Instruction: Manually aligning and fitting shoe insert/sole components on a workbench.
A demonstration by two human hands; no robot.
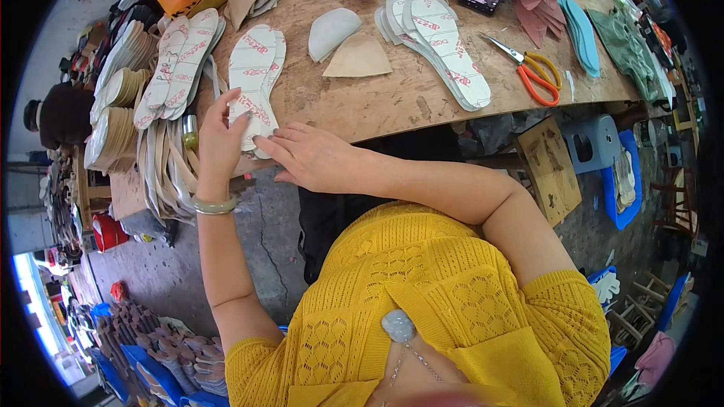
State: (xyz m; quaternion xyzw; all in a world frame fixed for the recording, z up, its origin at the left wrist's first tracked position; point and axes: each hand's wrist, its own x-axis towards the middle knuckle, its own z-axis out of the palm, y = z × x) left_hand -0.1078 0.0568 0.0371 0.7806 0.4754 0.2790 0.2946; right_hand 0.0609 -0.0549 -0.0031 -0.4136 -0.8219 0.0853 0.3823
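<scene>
A: Reading the whole view as a clock face, where is the work?

B: Between ten and eleven o'clock, at the near edge of the brown, worn wooden worktable (339, 105): white, sole-shaped sheets with red print (253, 68), overlapping slightly out of line, narrow ends toward the person.

A: And the bare left hand (224, 134)?

B: At the sheets' nine o'clock side. Its thumb and forefinger are parted, both touching the upper sheet near its left edge. Whether they pinch that edge, I can't tell; the other fingers are mostly hidden. A pale, round bangle (214, 206) circles that wrist.

A: The bare right hand (313, 154)?

B: It reaches across at the sheets' five o'clock, palm down, fingers slightly spread, foremost fingertips on the narrow end, thumb apart below.

A: What lies around them?

B: At ten o'clock, just beside the sheets, more white, red-printed sole shapes (181, 68) lie overlapped. Near twelve, a white, rounded piece (332, 32) touches or nearly touches a beige, fan-shaped piece (357, 57). At one o'clock is a fanned stack of white soles (441, 49). At two, metal scissors with orange and yellow handles (535, 79) rest with blades apart, pointing toward eleven.
</scene>
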